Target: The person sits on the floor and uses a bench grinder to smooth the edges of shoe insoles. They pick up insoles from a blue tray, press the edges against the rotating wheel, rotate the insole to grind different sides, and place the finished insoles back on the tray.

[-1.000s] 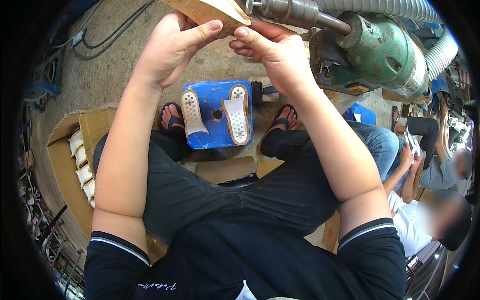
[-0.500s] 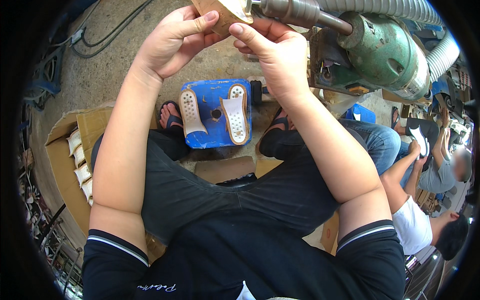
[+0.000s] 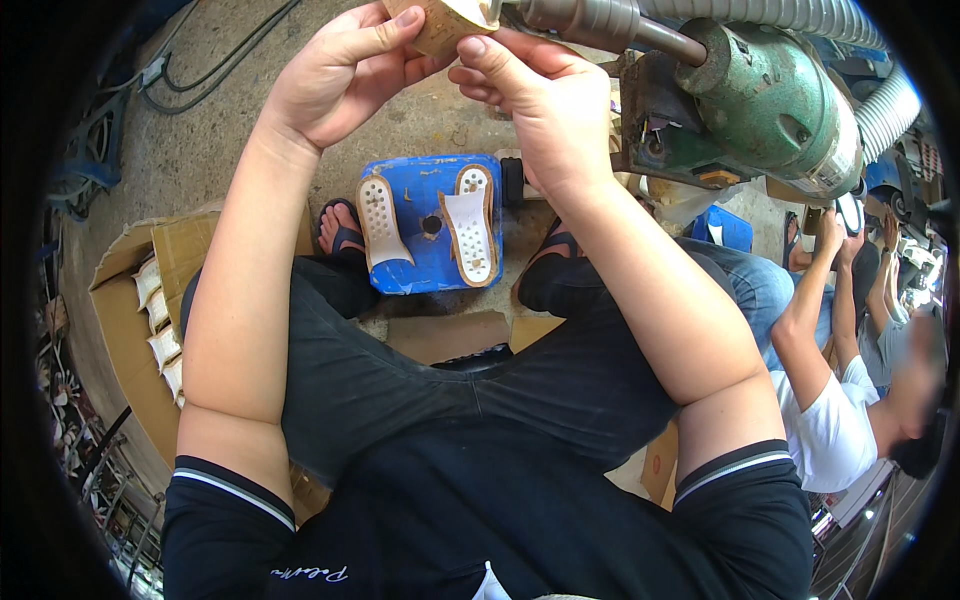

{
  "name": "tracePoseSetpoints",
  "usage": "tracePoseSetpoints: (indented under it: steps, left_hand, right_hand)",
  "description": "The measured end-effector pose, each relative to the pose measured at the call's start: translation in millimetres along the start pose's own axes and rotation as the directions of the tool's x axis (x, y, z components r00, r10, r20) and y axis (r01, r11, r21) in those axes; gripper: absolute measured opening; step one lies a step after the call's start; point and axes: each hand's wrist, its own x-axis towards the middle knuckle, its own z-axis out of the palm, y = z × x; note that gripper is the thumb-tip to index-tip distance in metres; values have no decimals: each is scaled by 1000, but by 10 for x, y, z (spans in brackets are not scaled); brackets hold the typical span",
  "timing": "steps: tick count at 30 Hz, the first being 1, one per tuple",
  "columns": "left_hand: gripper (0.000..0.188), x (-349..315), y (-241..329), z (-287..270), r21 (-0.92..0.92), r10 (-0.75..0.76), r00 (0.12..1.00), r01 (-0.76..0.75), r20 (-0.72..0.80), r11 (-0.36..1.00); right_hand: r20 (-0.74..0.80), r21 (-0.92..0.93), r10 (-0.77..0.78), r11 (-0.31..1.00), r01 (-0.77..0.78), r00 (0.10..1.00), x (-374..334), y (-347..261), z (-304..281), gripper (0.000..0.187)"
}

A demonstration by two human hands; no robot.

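Both hands hold one insole (image 3: 447, 36) with a tan, cork-like edge and a pale upper face, at the top of the view; part of it runs out of the frame. My left hand (image 3: 345, 75) pinches its left end between thumb and fingers. My right hand (image 3: 545, 105) grips its near right edge, thumb on top and fingers curled below. Beyond the right fingers, the grey-brown spindle (image 3: 580, 20) of a green grinding motor (image 3: 775, 110) reaches to the insole's inner side. The exact contact there is hard to see.
A blue stool (image 3: 430, 265) between my feet bears perforated white insoles (image 3: 378, 215). An open cardboard box (image 3: 130, 320) at left holds several pale pieces. Grey ribbed hoses (image 3: 770, 15) run behind the motor. At right sits a co-worker in a white shirt (image 3: 835, 430).
The insole and both hands have shifted slightly up and left, with the grip kept. At right, the co-worker's arms have moved farther away, toward the motor's end.
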Motion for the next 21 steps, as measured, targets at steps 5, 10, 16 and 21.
tracePoseSetpoints:
  steps: [5,10,16,21]
  left_hand:
    - [55,15,15,38,33,15,1000,-15,11,999]
    - [57,26,11,45,28,42,999,-41,-19,999]
    - [59,40,2,65,13,75,997,-74,-10,997]
    - [60,45,-11,53,43,93,995,-91,-30,995]
  right_hand:
    - [-26,32,-22,999,23,999,6,21,29,33]
    - [-5,48,-11,999,11,1000,29,40,21,38]
    - [23,52,-5,999,3,1000,42,57,1,40]
    - [22,75,-11,997,9,1000,51,67,2,37]
